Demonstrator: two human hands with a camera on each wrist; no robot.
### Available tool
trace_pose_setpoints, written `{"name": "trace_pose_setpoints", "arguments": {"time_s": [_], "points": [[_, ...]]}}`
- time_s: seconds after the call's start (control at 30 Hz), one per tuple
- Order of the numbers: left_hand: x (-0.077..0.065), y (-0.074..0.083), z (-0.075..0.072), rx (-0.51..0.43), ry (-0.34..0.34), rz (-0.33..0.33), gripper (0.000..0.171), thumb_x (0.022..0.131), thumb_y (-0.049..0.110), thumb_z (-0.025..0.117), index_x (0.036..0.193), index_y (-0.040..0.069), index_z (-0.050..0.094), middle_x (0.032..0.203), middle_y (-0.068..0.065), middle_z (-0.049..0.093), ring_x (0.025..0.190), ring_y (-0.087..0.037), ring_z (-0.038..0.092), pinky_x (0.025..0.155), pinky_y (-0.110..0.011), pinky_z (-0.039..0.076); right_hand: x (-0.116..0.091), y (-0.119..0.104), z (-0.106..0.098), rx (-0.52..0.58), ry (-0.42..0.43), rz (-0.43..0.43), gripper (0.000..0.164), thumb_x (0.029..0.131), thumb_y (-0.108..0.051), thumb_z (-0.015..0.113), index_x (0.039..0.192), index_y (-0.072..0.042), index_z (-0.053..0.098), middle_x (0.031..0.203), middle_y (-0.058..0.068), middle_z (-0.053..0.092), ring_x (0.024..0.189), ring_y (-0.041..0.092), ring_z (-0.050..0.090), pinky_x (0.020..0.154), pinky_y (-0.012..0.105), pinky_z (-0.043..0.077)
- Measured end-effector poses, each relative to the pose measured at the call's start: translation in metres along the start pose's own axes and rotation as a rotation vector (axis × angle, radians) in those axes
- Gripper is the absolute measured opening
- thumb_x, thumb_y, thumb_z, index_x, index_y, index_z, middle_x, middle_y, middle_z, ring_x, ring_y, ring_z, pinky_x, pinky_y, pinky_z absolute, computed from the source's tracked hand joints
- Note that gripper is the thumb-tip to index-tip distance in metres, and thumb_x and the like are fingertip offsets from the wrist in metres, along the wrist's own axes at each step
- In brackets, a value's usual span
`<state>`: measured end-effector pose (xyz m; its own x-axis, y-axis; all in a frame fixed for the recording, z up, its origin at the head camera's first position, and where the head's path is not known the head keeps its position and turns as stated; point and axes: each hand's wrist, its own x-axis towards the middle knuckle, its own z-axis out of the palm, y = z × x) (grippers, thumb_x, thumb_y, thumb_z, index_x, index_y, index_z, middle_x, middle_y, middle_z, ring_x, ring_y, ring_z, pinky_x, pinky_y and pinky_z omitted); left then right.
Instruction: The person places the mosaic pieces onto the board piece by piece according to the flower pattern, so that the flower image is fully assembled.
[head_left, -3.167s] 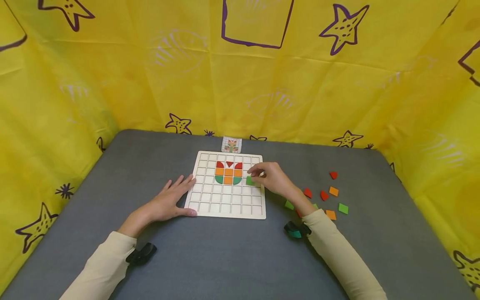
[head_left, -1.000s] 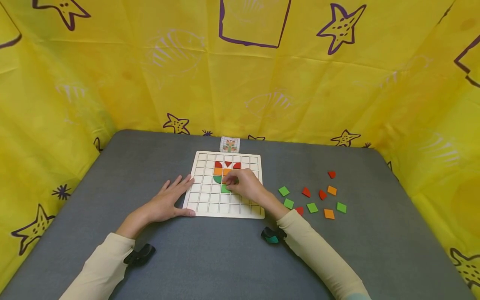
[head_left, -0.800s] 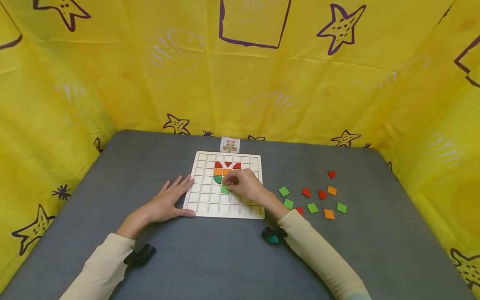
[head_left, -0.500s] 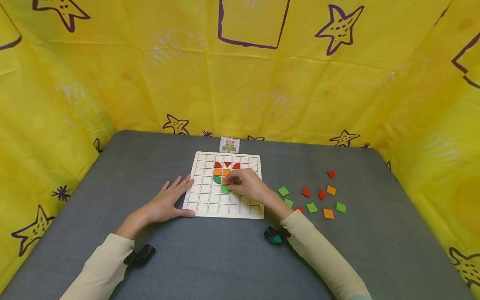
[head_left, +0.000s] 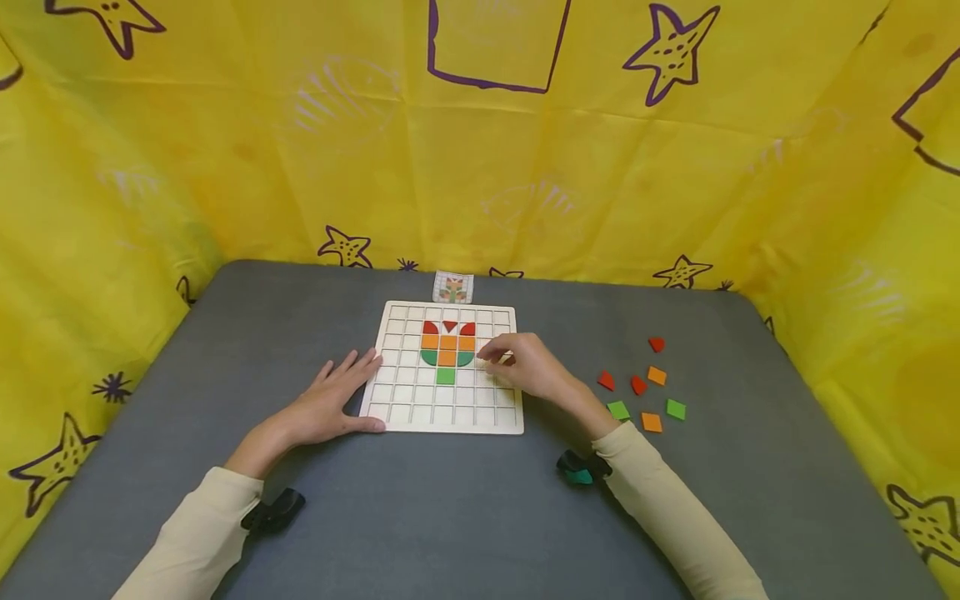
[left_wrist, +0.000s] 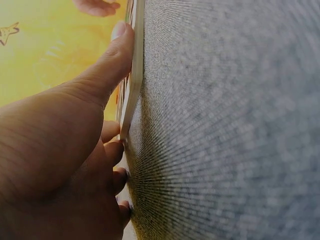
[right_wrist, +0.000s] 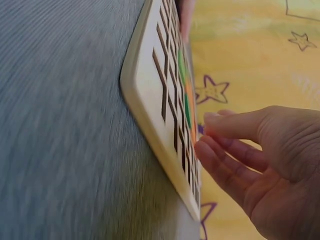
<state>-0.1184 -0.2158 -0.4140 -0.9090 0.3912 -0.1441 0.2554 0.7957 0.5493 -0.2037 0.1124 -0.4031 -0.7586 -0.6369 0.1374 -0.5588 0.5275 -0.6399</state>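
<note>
A pale gridded board (head_left: 405, 414) lies on the dark table, bearing a pattern of flat pieces: red ones (head_left: 449, 326) on top, orange squares (head_left: 447, 342) in the middle, dark green rounded pieces (head_left: 428, 357) at either side. A light green square (head_left: 446, 376) sits in the cell under the lowest orange square. My left hand (head_left: 330, 400) rests spread along the board's left edge, thumb at the near corner. Above the board's right part is my right hand (head_left: 528, 365), fingers loosely bent. In the right wrist view nothing shows between thumb (right_wrist: 235, 125) and fingers.
Loose red (head_left: 606, 380), orange (head_left: 652, 422) and green (head_left: 677, 409) pieces lie scattered on the table right of the board; my right forearm covers part of that area. A small pattern card (head_left: 453, 287) lies behind the board. A yellow printed cloth (head_left: 480, 150) hangs around the table.
My right hand carried the light green square leftward to the cell below the orange one, let it go and drew back to the right. The left hand stayed on the board's edge.
</note>
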Motion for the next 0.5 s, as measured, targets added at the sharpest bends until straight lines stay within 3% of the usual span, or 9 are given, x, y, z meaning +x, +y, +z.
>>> {"name": "trace_pose_setpoints", "arguments": {"time_s": [0.5], "points": [[0.001, -0.002, 0.000, 0.015, 0.004, 0.010, 0.105, 0.079, 0.057, 0.073, 0.155, 0.004, 0.023, 0.162, -0.018, 0.015, 0.147, -0.045, 0.005, 0.114, -0.064, 0.000, -0.040, 0.033, -0.043, -0.029, 0.044, 0.054, 0.022, 0.085, 0.000, 0.073, 0.108, 0.000, 0.072, 0.101, 0.010, 0.072, 0.092, 0.024, 0.066, 0.081, 0.038, 0.056]]}}
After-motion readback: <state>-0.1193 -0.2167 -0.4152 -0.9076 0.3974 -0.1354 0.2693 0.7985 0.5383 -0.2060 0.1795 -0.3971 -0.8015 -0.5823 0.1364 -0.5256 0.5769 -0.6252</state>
